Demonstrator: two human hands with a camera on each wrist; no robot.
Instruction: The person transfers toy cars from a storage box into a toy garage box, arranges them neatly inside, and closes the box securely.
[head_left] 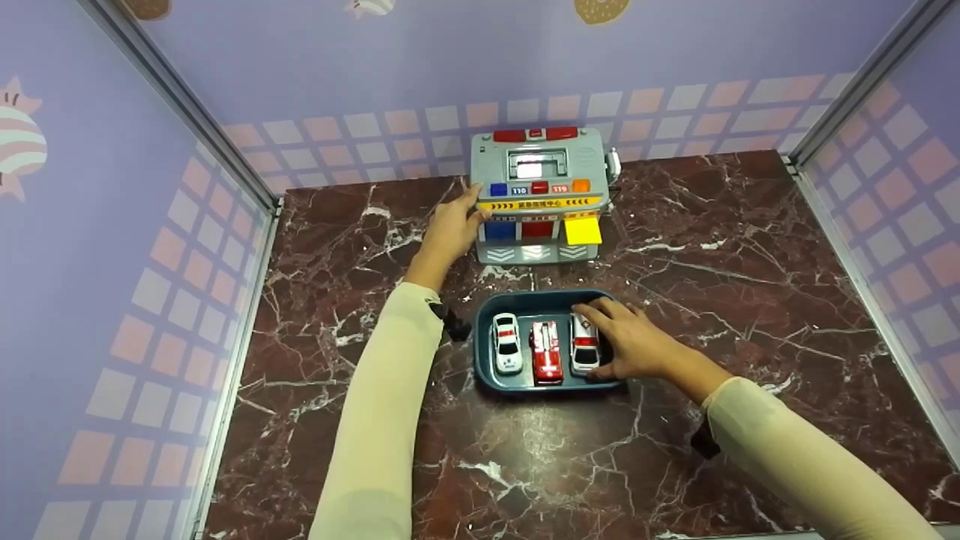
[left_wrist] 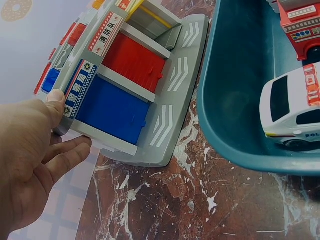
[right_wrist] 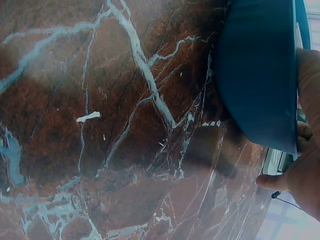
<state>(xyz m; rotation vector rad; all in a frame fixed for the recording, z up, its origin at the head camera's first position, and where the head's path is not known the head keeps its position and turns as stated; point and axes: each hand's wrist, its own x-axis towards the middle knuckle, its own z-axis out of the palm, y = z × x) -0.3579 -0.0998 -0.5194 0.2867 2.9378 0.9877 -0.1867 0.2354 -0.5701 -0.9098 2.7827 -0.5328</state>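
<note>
A grey toy rescue station (head_left: 540, 180) with blue and red doors stands at the back. My left hand (head_left: 452, 227) grips its front left corner, the thumb on the blue sign (left_wrist: 80, 90) in the left wrist view. In front of it is a dark teal tray (head_left: 480, 360) holding a white toy police car (head_left: 507, 343), a red toy fire truck (head_left: 546, 352) and a white toy ambulance (head_left: 585, 356). My right hand (head_left: 634, 341) reaches over the tray's right side and holds the ambulance by its two ends. The right wrist view hides that hold behind the tray wall (right_wrist: 260, 75).
A yellow square (head_left: 583, 231) covers the station's right bay. Brown marbled table surface (head_left: 712, 315) surrounds the tray, with patterned walls (head_left: 337, 75) at the back and both sides.
</note>
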